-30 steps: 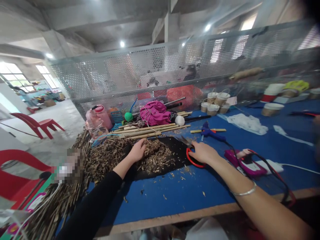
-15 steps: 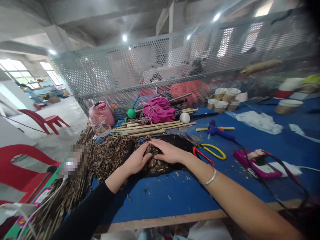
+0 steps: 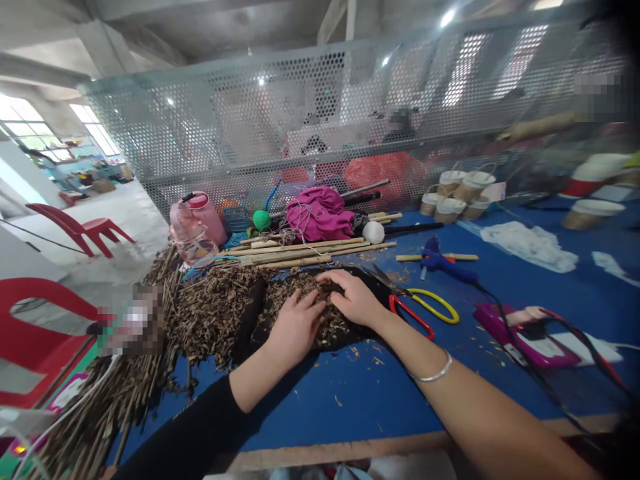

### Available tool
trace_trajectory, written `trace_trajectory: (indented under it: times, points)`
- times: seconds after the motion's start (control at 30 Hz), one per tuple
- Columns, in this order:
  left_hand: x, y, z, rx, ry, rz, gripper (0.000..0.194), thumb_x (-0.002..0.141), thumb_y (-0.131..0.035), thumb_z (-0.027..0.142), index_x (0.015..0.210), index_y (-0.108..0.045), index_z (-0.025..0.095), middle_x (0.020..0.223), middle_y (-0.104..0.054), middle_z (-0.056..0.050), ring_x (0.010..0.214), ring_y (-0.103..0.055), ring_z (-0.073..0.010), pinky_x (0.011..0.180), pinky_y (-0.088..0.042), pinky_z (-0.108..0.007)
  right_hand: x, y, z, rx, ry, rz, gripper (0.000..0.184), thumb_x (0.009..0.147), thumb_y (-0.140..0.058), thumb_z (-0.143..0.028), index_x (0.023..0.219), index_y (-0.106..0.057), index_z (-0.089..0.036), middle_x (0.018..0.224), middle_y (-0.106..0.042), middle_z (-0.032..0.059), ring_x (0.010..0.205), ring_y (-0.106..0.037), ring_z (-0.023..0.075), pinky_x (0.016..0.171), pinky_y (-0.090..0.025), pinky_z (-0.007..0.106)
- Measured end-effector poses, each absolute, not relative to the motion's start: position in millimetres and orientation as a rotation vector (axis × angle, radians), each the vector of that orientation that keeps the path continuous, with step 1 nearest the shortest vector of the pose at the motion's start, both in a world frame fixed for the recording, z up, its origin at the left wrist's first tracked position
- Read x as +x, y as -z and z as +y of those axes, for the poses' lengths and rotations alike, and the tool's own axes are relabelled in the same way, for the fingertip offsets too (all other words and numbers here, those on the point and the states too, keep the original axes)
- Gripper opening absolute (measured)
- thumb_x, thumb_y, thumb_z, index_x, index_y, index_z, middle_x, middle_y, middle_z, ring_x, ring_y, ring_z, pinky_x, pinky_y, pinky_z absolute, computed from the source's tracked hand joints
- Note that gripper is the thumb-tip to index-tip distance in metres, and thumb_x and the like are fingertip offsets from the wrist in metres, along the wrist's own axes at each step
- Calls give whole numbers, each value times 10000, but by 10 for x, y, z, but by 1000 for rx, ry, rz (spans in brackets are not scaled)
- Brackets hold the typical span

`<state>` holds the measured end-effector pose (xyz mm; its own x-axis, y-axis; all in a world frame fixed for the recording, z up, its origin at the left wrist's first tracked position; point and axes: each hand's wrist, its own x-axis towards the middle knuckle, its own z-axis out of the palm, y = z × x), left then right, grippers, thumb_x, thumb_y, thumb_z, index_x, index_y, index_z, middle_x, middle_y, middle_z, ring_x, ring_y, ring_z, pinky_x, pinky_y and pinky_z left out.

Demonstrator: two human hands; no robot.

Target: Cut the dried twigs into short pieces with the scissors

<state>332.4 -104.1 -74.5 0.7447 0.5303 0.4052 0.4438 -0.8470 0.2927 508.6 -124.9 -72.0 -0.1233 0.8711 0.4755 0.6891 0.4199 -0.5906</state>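
Note:
Dry brown plant scraps [image 3: 287,288] lie loosely spread over a black cloth [image 3: 249,320] on the blue tabletop. My left hand [image 3: 295,328] rests palm down on these scraps, its fingers extended and slightly apart. Beside it, my right hand [image 3: 354,299] touches the far right part of the scraps, thumb apart from the bent fingers. Neither hand visibly grips anything, though my palms' undersides are hidden. Close to my right wrist lie scissors [image 3: 434,305] with one yellow and one red handle. A larger heap of brown scraps [image 3: 205,317] sits left of the cloth.
Bamboo sticks [image 3: 300,252], a purple cloth bundle [image 3: 320,217] and a pink bottle [image 3: 210,220] stand or lie behind. A blue glue gun [image 3: 445,262] with a cord is to the right. Thin dry stalks [image 3: 125,383] cover the left edge. A perforated metal screen [image 3: 240,127] closes the back.
My left hand has moved right and nearer to me, now flat on the scraps. My right hand has drawn slightly right, and the fingertips no longer meet. The view has shifted slightly.

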Motion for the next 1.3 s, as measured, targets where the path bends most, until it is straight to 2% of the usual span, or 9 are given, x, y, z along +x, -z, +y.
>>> trace_trajectory:
  times: [0.1, 0.2, 0.3, 0.43, 0.5, 0.67, 0.97, 1.1, 1.3]
  points:
    - [3300, 744, -1169, 2761, -659, 715, 322, 858, -423, 188, 1156, -544, 179, 1266, -537, -98, 1247, -414, -232, 1103, -215, -503, 5021, 707, -1280, -1268, -431, -1950, 365, 804, -476, -186, 1164, -537, -176, 1173, -588, 92, 1092, -524, 199, 952, -401, 362]
    - [3255, 768, -1149, 2544, -730, 720, 343, 852, -376, 137, 1164, -513, 172, 1294, -511, -105, 1290, -358, -215, 1091, -266, -468, 5003, 729, -1265, -1291, -530, -1978, 372, 851, -471, -295, 1199, -519, -173, 1209, -578, 101, 1111, -527, 204, 954, -403, 369]
    - [3215, 835, -1050, 2190, -903, 843, 333, 859, -337, 117, 1158, -476, 168, 1241, -549, -116, 1204, -470, -183, 1027, -375, -393, 5044, 765, -1237, -1339, -564, -1978, 413, 811, -540, -303, 1205, -520, -182, 1215, -581, 93, 1121, -528, 211, 962, -397, 375]
    - [3194, 906, -932, 1940, -1029, 942, 429, 831, -403, 106, 1256, -387, 157, 1201, -579, -121, 1124, -542, -167, 987, -408, -360, 5085, 806, -1211, -1388, -557, -1945, 424, 747, -582, -200, 1170, -557, -207, 1179, -611, 62, 1096, -548, 208, 967, -392, 369]
    - [3187, 908, -890, 2003, -990, 1006, 427, 808, -460, 117, 1233, -455, 161, 1183, -597, -113, 1105, -555, -185, 975, -417, -359, 5087, 823, -1200, -1401, -545, -1914, 410, 737, -563, -155, 1142, -578, -218, 1167, -619, 46, 1089, -554, 199, 971, -389, 356]
    - [3157, 875, -802, 2237, -905, 1085, 189, 778, -548, 138, 907, -681, 177, 954, -698, -65, 914, -634, -185, 886, -472, -327, 5073, 837, -1185, -1419, -501, -1895, 385, 726, -541, -117, 1092, -602, -222, 1135, -634, 30, 1062, -566, 184, 963, -393, 338]
    - [3115, 826, -800, 2204, -1126, 1207, 80, 754, -604, 175, 763, -683, 178, 801, -692, -31, 769, -622, -153, 762, -484, -283, 5064, 813, -1222, -1431, -325, -1880, 288, 714, -498, -80, 924, -646, -210, 979, -664, 34, 945, -588, 177, 897, -427, 340]
    - [3101, 818, -813, 2230, -1151, 1204, 80, 748, -614, 219, 721, -680, 183, 792, -685, -32, 786, -612, -172, 774, -470, -308, 5038, 800, -1219, -1364, -243, -1872, 332, 706, -475, -66, 979, -615, -192, 1011, -635, 55, 982, -559, 185, 906, -420, 337]
    - [3066, 797, -830, 2079, -1091, 1153, 137, 778, -571, 249, 794, -695, 193, 845, -708, -42, 787, -640, -182, 786, -486, -323, 5217, 559, -1391, -1579, 31, -1837, 252, 809, -493, -273, 1022, -597, -189, 1019, -633, 86, 963, -565, 233, 876, -427, 370]
